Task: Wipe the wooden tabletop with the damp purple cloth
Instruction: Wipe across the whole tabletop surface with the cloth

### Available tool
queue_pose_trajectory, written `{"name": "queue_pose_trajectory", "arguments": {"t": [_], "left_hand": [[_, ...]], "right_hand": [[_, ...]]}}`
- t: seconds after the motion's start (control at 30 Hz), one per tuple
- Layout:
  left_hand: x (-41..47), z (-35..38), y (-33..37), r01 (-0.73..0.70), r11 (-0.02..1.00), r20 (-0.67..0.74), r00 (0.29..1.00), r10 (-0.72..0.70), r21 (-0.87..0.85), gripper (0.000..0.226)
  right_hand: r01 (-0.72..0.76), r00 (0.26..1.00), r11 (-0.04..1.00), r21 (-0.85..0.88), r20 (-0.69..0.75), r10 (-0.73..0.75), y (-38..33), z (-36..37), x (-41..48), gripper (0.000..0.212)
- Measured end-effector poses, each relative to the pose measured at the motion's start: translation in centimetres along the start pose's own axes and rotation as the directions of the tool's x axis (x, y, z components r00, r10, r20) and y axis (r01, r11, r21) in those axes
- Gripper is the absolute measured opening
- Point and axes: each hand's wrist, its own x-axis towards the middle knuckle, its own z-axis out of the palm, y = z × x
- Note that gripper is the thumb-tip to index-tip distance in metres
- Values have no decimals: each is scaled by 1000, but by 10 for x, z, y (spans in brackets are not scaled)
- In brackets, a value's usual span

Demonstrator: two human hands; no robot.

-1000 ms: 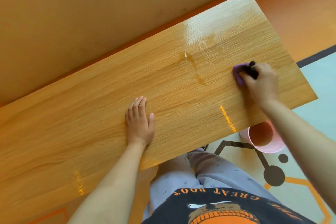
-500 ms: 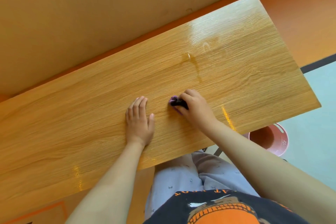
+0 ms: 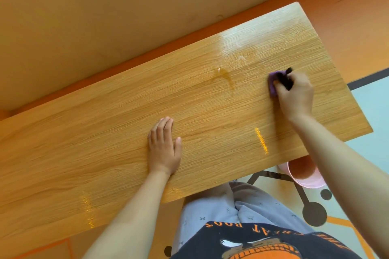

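Observation:
The wooden tabletop [image 3: 105,132] stretches from lower left to upper right. My right hand [image 3: 296,94] grips a small purple cloth [image 3: 273,83] with a dark part, pressed on the wood near the table's right end. My left hand [image 3: 164,147] lies flat, palm down, fingers together, on the middle of the tabletop near the front edge. A curved wet streak [image 3: 225,78] shows on the wood to the left of the cloth, with a glossy damp patch [image 3: 242,48] beyond it.
A pink bucket [image 3: 305,183] with brownish water stands on the floor under the table's right front corner. A tan wall [image 3: 105,17] runs behind the table's far edge. My legs [image 3: 231,216] are against the front edge.
My right hand swept the cloth from the right end to the middle beside my left hand, then back out to the right end. My left hand stayed flat in place.

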Motion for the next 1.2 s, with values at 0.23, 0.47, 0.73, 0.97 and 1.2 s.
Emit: {"name": "queue_pose_trajectory", "arguments": {"t": [0.23, 0.47, 0.73, 0.97, 1.2], "left_hand": [[1, -1, 0, 12, 1000, 18, 1000, -12, 1, 55], [1, 2, -3, 3, 1000, 21, 1000, -3, -5, 55], [2, 2, -3, 10, 1000, 29, 1000, -9, -11, 55], [3, 1, -4, 22, 1000, 62, 998, -22, 0, 57], [3, 1, -6, 14, 1000, 49, 999, -14, -4, 56]], "right_hand": [[348, 867, 919, 185, 310, -391, -97, 68, -63, 24], [294, 925, 944, 149, 206, -320, -66, 49, -15, 16], [-35, 999, 999, -28, -33, 34, -29, 17, 55, 29], [221, 940, 965, 138, 233, -249, -111, 83, -11, 16], [293, 907, 943, 159, 265, -327, -122, 88, -2, 16]]}}
